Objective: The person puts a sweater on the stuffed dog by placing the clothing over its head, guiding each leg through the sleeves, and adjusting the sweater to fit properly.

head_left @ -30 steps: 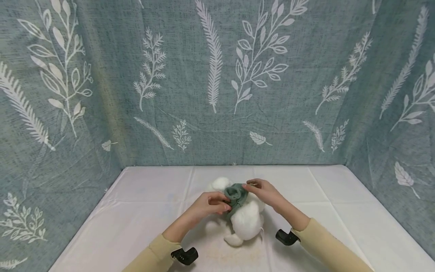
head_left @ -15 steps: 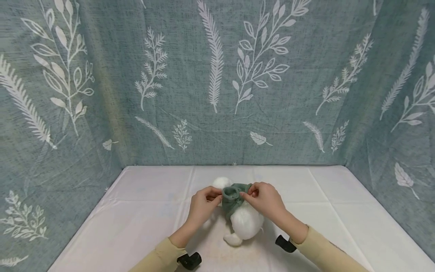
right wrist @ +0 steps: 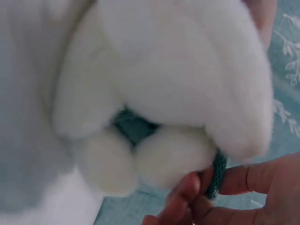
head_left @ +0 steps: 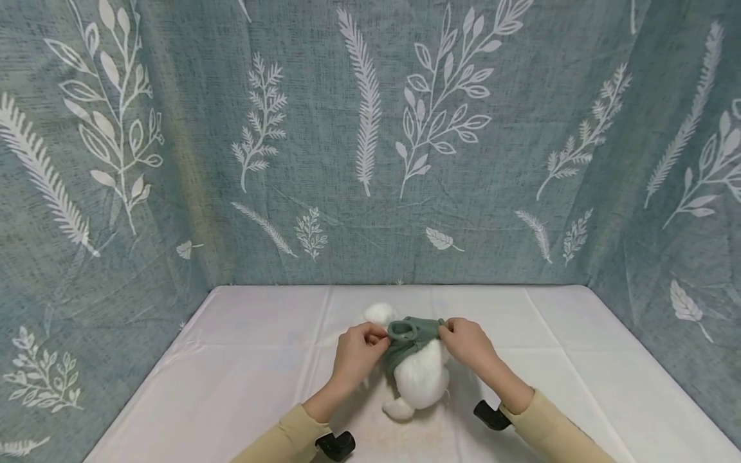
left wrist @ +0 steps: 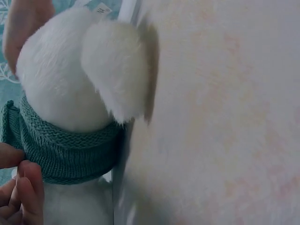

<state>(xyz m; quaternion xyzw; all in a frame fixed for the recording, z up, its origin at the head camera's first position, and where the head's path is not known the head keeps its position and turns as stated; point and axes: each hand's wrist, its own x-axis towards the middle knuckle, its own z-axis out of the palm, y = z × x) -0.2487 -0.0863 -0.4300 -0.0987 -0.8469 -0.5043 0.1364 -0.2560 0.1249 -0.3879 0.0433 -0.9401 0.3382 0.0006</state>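
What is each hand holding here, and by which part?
Both hold the green knitted garment on the white plush toy: left hand pinches its left edge, right hand its right edge.

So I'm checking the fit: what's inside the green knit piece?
The white plush toy fills the green knit piece, pinched by both hands. How far in the toy reaches is covered.

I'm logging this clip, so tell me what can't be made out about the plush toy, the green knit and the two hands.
- Plush toy: its face is not visible in any view; in the head view the green knit garment and both hands cover its upper part.
- Left hand: the left wrist view's edge cuts off all but fingertips.
- Right hand: the right wrist view is blurred, and plush hides most of the knit.
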